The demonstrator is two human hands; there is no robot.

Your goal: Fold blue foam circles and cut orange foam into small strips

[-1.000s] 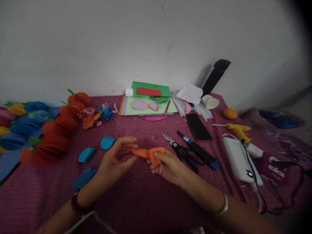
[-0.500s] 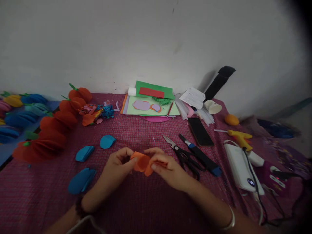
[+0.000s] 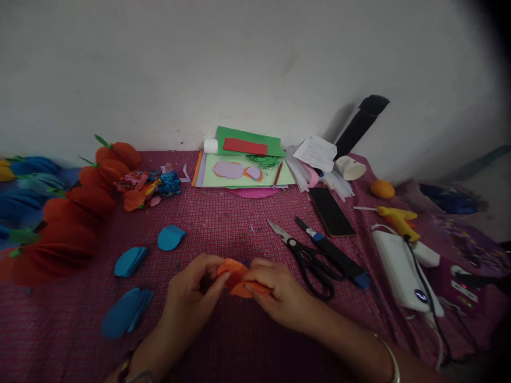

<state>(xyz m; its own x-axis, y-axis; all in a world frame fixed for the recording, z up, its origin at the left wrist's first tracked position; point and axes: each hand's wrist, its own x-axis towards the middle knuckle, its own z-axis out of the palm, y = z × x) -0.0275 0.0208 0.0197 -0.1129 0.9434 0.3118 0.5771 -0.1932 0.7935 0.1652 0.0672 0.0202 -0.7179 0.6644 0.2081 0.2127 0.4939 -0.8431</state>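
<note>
Orange paper pieces (image 3: 236, 272) are held between my two hands above the cloth, low in the middle of the view. My left hand (image 3: 195, 290) pinches their left part between thumb and fingers. On the other side my right hand (image 3: 281, 292) grips the right part, where the paper is bent or overlapped; fingers hide some of it. Left of my hands lie blue cut-paper stacks: a rounded one (image 3: 171, 238), a smaller one (image 3: 131, 261) and a larger one (image 3: 125, 314). Black-handled scissors (image 3: 307, 258) lie open-bladed near my right hand.
Beside the scissors are a utility knife (image 3: 335, 255) and a phone (image 3: 331, 211). Farther right sit a yellow glue gun (image 3: 399, 221) and a white power bank (image 3: 403, 271) with cables. Orange paper pumpkins (image 3: 64, 250) and paper scraps (image 3: 139, 189) occupy the left; coloured sheets (image 3: 215, 181) lie at the back.
Both hands are slightly lower in view, and the orange pieces now sit closer together between them. My right fingers have closed further over the paper. The view has shifted a little.
</note>
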